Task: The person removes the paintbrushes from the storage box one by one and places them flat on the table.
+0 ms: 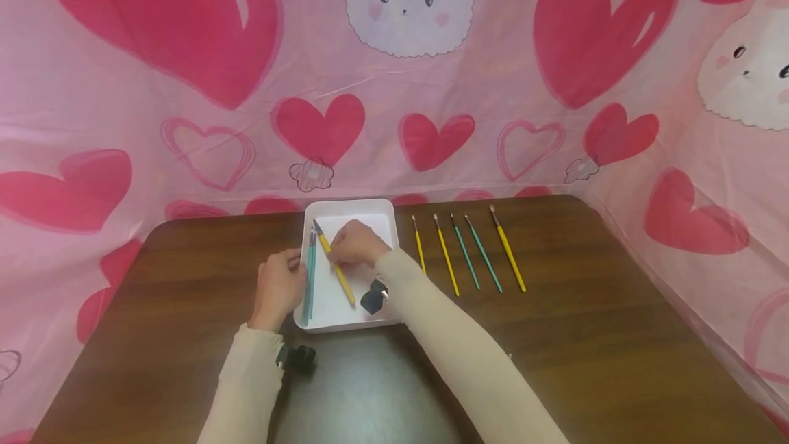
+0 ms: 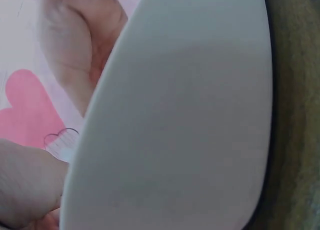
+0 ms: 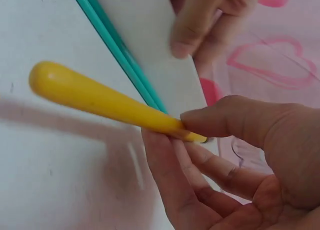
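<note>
A white tray [image 1: 348, 327] lies on the table. My right hand [image 1: 357, 244] pinches a yellow paintbrush [image 1: 344, 283] between thumb and fingers above the tray floor; its rounded handle end shows large in the right wrist view, where the right hand [image 3: 225, 155] is also seen. Teal paintbrushes [image 1: 311, 273] lie inside the tray along its left wall. At that wall my left hand [image 1: 280, 288] grips the rim, thumb over the inner side, as the right wrist view shows. The tray's outer wall [image 2: 175, 110] fills most of the left wrist view.
Right of the tray, several paintbrushes lie in a spaced row on the brown table [image 1: 585, 334], bristles away from me; among them are a teal brush [image 1: 483, 252] and a thick yellow brush [image 1: 508, 252]. A pink heart-patterned cloth [image 1: 382, 81] hangs behind and at both sides.
</note>
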A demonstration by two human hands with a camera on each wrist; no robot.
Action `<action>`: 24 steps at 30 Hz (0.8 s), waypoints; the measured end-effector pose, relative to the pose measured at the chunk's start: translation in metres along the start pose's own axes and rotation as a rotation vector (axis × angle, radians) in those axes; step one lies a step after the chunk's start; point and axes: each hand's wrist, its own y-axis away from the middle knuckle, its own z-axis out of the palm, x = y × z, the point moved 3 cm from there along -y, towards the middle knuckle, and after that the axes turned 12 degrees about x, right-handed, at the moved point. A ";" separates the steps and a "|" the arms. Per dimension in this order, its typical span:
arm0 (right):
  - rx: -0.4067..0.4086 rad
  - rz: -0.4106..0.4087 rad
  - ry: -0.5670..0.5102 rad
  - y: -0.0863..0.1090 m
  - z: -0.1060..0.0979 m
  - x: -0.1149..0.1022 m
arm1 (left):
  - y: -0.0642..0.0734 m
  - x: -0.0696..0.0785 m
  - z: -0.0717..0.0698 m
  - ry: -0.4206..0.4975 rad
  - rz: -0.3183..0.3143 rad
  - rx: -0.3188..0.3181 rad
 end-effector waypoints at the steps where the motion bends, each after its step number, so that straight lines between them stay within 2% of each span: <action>1: 0.001 0.003 -0.022 0.001 -0.003 0.002 | 0.000 0.000 0.000 -0.001 0.002 0.002; 8: -0.004 0.029 -0.188 0.006 -0.018 0.019 | 0.002 0.000 0.003 0.001 0.000 0.018; 15: 0.028 0.007 -0.281 0.015 -0.035 0.036 | 0.002 0.000 0.002 -0.001 0.008 0.025; 19: 0.051 0.016 -0.316 0.022 -0.045 0.044 | 0.002 -0.001 0.002 -0.003 0.010 0.023; 24: 0.086 0.043 -0.294 0.032 -0.058 0.057 | 0.003 -0.002 0.002 -0.010 0.004 0.019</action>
